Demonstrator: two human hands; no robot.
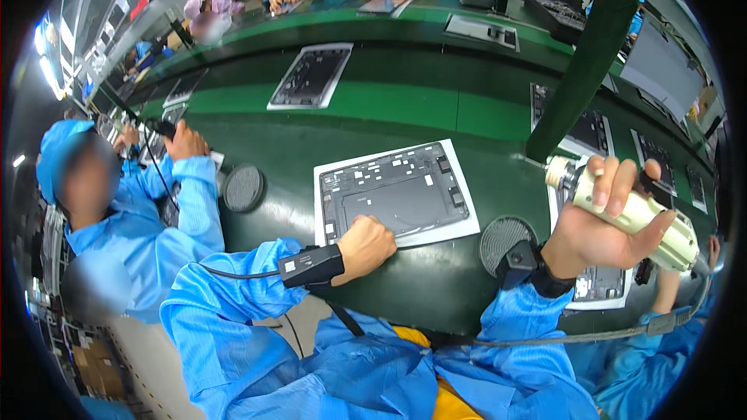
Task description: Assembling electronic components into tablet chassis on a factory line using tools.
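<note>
A cream electric screwdriver (665, 237) is gripped in my right hand (595, 237), raised at the right, its thin bit pointing left. My left hand (367, 249) is closed at the near edge of a dark tablet housing (389, 194). Its curled fingertips are partly hidden, so what they hold, if anything, does not show. The housing lies on a white sheet (464, 227) and carries small white labels and black parts along its sides. The screwdriver's bit is apart from the housing, to its right.
Round ribbed dark discs lie left (243, 188) and right (506, 243) of the housing. A dark green post (587, 62) rises at right. The screwdriver's grey cable (576, 337) crosses my right sleeve. Another housing (311, 76) lies farther off. A co-worker (148, 210) sits at left; others sit opposite.
</note>
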